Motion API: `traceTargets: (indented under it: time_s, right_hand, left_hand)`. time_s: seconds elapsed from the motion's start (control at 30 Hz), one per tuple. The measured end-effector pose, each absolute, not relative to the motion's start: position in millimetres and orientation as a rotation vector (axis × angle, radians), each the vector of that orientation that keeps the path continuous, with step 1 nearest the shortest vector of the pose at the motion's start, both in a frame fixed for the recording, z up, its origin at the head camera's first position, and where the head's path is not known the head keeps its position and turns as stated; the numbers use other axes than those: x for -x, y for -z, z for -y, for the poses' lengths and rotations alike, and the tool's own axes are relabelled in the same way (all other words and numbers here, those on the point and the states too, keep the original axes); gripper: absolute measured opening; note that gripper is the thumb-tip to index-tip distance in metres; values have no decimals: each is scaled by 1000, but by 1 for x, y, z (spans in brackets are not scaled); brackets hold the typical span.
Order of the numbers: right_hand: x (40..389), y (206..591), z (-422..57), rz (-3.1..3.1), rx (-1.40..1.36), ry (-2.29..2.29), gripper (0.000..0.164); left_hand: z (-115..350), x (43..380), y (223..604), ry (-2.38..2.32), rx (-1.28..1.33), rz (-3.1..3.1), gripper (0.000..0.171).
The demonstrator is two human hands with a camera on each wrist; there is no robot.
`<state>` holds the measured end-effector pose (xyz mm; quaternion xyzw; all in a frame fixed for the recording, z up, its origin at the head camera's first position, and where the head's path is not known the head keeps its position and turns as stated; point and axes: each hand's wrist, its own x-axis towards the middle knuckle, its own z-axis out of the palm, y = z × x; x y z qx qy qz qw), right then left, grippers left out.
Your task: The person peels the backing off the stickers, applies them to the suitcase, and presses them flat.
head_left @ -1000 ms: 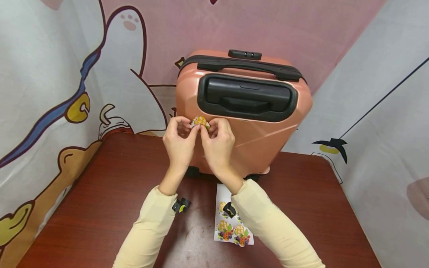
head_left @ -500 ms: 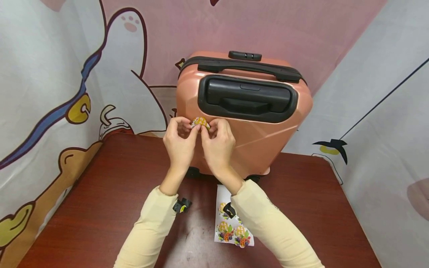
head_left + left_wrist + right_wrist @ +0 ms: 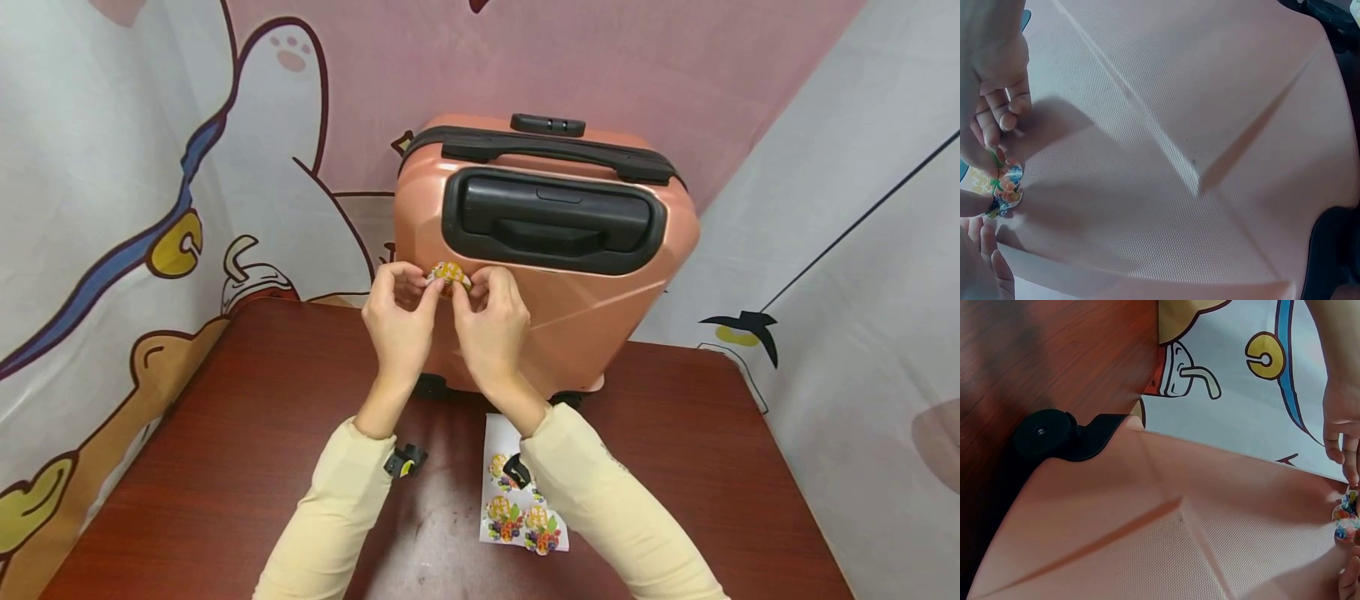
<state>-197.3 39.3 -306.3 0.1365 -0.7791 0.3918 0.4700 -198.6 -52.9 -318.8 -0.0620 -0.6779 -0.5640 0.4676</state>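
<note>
A small fruit sticker (image 3: 448,272), yellow with coloured fruit, lies against the upper left front of the pink suitcase (image 3: 562,308). My left hand (image 3: 399,321) pinches its left edge between thumb and fingers. From the other side my right hand (image 3: 491,323) pinches the right edge. In the left wrist view the sticker (image 3: 1011,184) shows green leaves and orange fruit close over the ribbed shell, partly hidden by fingers. The right wrist view catches only part of the sticker (image 3: 1346,519) at its right border.
A white sticker sheet (image 3: 491,521) with several fruit stickers lies on the brown table (image 3: 300,467), partly under the right forearm. The suitcase's black handle recess (image 3: 555,221) is just above the hands. Behind stands a printed cloth backdrop (image 3: 562,58).
Both thumbs have drawn slightly apart, so more of the sticker's middle shows between them. The suitcase and the sheet stay where they were.
</note>
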Motion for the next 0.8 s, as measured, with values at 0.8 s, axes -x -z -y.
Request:
traceTargets:
  time_s: [0.8]
  right_hand:
    - [196, 312, -65, 1883, -389, -1020, 15]
  left_hand:
    - [67, 199, 325, 1369, 143, 1671, 14]
